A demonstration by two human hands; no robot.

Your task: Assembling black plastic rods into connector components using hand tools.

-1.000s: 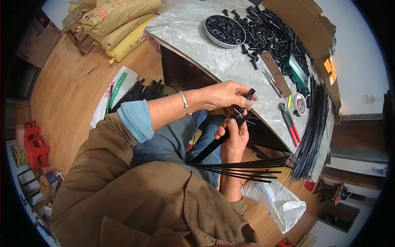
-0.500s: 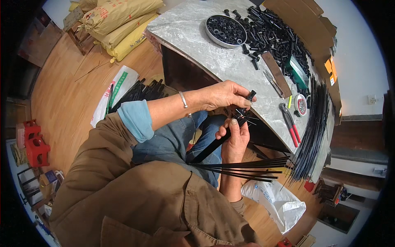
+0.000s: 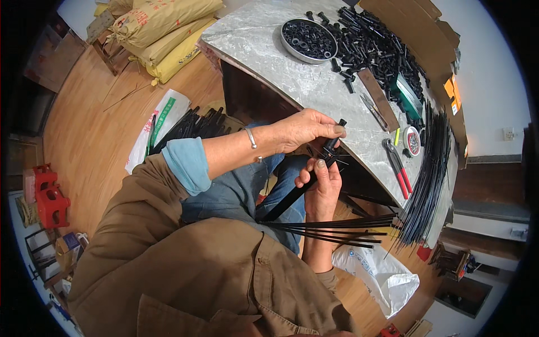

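Observation:
My left hand point(image 3: 306, 130), with a bangle on its wrist, pinches the upper end of a black plastic fitting point(image 3: 332, 143) just off the table's near edge. Right below it, my right hand point(image 3: 323, 182) is closed around the top of a thick black shaft point(image 3: 287, 203), which slants down to my lap. A few thin wire-like ends stick out where the fitting meets the shaft. From the shaft's lower end, several slim black rods point(image 3: 331, 226) fan out to the right, passing over my right forearm. My fingers partly hide the joint.
On the grey marbled table point(image 3: 252, 45) lie a round tin of black rings point(image 3: 309, 40), a heap of black plastic fittings point(image 3: 382, 45), scissors point(image 3: 373, 112), red-handled pliers point(image 3: 398, 168) and a bundle of thin black rods point(image 3: 424, 185). A white bag point(image 3: 382, 281) lies on the floor.
My left fingers have shifted slightly on the fitting, and more of it shows between my two hands. My right hand keeps its grip on the shaft.

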